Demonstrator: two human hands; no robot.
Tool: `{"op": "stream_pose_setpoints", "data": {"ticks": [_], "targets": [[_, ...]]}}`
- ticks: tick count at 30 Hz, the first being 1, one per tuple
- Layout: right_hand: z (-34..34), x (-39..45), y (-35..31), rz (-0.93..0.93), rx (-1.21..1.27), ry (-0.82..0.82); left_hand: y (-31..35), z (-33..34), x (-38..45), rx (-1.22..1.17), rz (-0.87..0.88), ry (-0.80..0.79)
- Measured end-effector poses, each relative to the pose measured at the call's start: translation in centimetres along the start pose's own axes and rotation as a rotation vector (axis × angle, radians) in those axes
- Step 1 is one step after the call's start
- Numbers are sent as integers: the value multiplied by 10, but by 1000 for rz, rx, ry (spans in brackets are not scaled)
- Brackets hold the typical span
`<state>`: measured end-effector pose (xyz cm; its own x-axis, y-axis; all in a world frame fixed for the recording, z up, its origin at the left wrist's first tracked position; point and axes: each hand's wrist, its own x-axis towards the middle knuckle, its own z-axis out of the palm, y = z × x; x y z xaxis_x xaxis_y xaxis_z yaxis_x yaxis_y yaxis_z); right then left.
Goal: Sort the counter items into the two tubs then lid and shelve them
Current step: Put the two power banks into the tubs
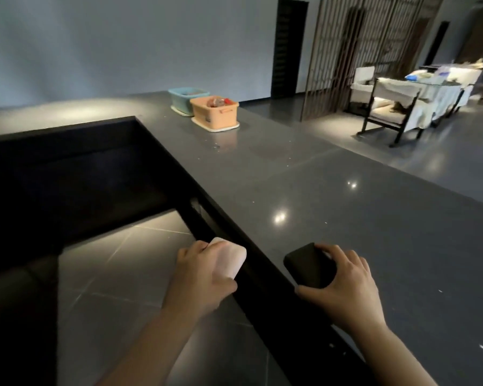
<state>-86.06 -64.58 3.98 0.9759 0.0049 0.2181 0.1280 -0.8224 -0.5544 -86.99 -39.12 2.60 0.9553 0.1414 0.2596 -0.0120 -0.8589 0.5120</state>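
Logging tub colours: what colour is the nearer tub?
Orange tub, standing on a pale lid; clearest in the head view.

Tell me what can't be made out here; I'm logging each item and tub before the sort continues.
Head view only:
- Blue tub: contents hidden by its wall and the orange tub in front.
- Orange tub: contents too small and blurred to name.
- White item: its near part is covered by the left hand.
- Black item: no markings show; the right hand covers its near edge.
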Motion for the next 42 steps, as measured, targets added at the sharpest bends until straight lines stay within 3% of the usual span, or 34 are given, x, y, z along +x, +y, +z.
{"op": "stream_pose_setpoints", "data": {"ticks": [9,25,42], "targets": [[95,124,-103,-139,-14,-50,-120,-32,98,3,-70,74],[277,425,-234,-221,17,-168,-280,-41,400,-67,-209,38],[457,707,-401,-53,22,-120,-508,-79,755,-95,-30,-9]]}}
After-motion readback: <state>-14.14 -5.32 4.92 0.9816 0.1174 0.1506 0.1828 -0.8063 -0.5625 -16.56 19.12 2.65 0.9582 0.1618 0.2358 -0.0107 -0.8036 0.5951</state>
